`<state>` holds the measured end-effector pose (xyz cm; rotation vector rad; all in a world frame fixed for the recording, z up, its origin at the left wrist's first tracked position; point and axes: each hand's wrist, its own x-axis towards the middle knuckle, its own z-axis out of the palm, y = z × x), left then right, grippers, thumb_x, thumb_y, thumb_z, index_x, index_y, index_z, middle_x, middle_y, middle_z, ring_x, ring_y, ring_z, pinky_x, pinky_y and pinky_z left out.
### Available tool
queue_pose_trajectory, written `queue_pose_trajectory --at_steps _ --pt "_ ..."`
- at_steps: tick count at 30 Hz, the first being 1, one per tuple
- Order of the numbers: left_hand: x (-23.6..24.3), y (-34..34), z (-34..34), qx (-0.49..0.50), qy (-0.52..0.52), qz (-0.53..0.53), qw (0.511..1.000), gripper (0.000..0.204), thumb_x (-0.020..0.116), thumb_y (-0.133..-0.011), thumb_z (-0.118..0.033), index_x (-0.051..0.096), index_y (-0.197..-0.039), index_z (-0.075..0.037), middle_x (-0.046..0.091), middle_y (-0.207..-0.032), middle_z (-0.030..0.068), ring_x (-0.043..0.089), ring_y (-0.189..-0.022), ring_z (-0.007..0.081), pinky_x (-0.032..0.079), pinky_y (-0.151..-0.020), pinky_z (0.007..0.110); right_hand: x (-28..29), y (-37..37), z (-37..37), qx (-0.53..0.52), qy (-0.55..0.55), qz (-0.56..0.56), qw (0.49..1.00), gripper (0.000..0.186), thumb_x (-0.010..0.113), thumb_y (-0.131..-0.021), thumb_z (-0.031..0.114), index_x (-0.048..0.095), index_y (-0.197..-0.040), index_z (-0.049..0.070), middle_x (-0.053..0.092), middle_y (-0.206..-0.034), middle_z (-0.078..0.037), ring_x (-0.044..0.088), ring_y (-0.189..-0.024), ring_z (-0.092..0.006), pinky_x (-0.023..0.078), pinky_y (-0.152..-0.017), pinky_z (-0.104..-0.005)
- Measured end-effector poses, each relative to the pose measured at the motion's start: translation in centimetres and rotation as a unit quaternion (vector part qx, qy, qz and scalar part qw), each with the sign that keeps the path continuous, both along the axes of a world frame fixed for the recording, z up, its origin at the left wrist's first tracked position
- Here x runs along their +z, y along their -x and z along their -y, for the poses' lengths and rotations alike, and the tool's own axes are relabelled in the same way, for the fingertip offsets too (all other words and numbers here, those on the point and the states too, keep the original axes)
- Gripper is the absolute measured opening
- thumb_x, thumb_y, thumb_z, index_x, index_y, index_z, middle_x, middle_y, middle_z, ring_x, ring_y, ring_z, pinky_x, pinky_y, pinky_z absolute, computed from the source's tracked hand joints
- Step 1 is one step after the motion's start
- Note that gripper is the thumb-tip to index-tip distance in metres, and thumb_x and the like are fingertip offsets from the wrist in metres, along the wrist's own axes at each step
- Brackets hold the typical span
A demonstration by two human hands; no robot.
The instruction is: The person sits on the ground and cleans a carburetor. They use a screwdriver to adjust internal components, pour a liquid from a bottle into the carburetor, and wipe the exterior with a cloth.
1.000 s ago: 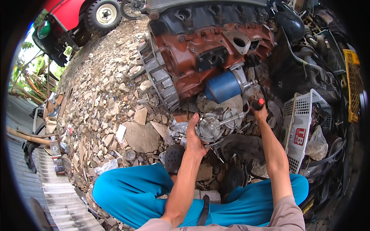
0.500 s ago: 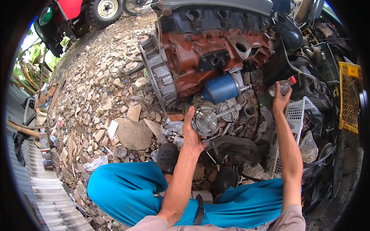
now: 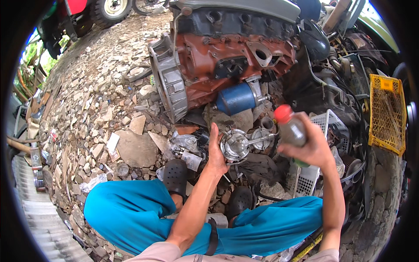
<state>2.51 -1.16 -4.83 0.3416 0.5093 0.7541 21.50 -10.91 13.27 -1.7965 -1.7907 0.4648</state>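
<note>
Left hand [image 3: 215, 154] is cradling a silver metal part [image 3: 235, 146]; right hand [image 3: 315, 147] is gripping a red-capped bottle [image 3: 292, 132]. Blue canister [image 3: 238, 99] is jutting from the engine [image 3: 198, 59].

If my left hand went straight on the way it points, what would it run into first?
Probably the blue cylinder on the reddish-brown engine: it lies ahead of your left hand, beyond the silver metal part held there. Depth is unclear; the grey stone below might come first.
</note>
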Motion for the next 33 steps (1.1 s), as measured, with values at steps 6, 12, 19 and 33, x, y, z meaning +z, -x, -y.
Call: queue_pose_trajectory --at_steps 6,12,19,33 --pt "-1.1 -0.4 1.4 -0.016 -0.036 0.009 0.999 0.088 0.046 -0.085 -0.081 0.060 -0.115 0.000 0.070 -0.106 0.0145 0.070 -0.096 0.0245 0.058 -0.086 0.040 0.0 2.1 2.9 0.017 0.061 0.299 0.952 0.068 0.086 -0.064 0.030 0.058 -0.121 0.008 0.063 -0.096 -0.012 0.063 -0.091 -0.0343 0.050 -0.078 -0.0440" --pt "-0.5 -0.5 2.2 -0.049 -0.022 0.004 0.999 0.072 0.043 -0.093 -0.073 0.059 -0.115 -0.007 0.069 -0.100 0.0072 0.070 -0.090 0.0171 0.058 -0.082 0.033 0.1 2.1 3.3 0.021 0.041 0.400 0.916 0.069 0.087 -0.061 0.021 0.058 -0.123 0.015 0.060 -0.096 -0.007 0.062 -0.097 -0.0260 0.048 -0.081 -0.0398" --pt "-1.2 -1.2 2.4 -0.093 -0.039 0.023 0.995 0.066 0.043 -0.094 -0.071 0.058 -0.113 -0.010 0.068 -0.101 0.0067 0.070 -0.091 0.0167 0.059 -0.080 0.033 -0.1 1.8 3.0 0.026 0.047 0.418 0.907 0.072 0.088 -0.057 0.021 0.060 -0.123 0.017 0.060 -0.097 -0.006 0.061 -0.096 -0.0254 0.047 -0.082 -0.0397" --pt "-0.6 -1.3 2.6 -0.101 -0.060 -0.003 0.993 0.090 0.039 -0.093 -0.075 0.054 -0.133 0.005 0.067 -0.119 0.0153 0.068 -0.105 0.0217 0.056 -0.092 0.036 0.6 2.0 2.9 0.038 0.052 0.434 0.899 0.066 0.088 -0.060 0.022 0.060 -0.119 0.016 0.060 -0.094 -0.005 0.061 -0.096 -0.0229 0.046 -0.080 -0.0373"
